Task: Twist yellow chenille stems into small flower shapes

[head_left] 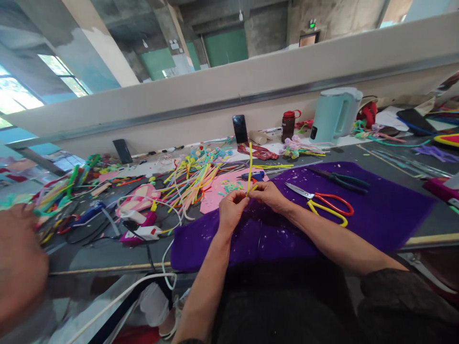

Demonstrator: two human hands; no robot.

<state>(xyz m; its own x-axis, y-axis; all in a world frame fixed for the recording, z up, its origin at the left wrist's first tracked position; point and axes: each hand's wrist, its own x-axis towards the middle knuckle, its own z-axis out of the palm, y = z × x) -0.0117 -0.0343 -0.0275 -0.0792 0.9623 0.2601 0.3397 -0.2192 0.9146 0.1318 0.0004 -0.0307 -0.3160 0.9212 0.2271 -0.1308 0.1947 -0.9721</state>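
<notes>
A yellow pipe cleaner (250,165) stands upright between my hands, its lower end pinched in my fingertips. My left hand (232,209) is closed on it from the left. My right hand (270,196) meets it from the right, thumb and fingers pinched together, with a short yellow piece at the fingertips. Both hands are over a purple cloth (380,200) dotted with white bits. To the right on the cloth lie scissors (328,200) with one red and one yellow handle, and dark-handled pliers (340,179) behind them. A blue glue gun (254,176) rests just beyond my hands.
Loose pipe cleaners (201,174) heap up left of centre, by a pink sheet (211,193) with small green pieces. White power strips (143,232) with cables sit left. A kettle (333,114), a bottle (288,126) and a phone (240,129) stand behind. Another person's blurred hand (21,258) is at far left.
</notes>
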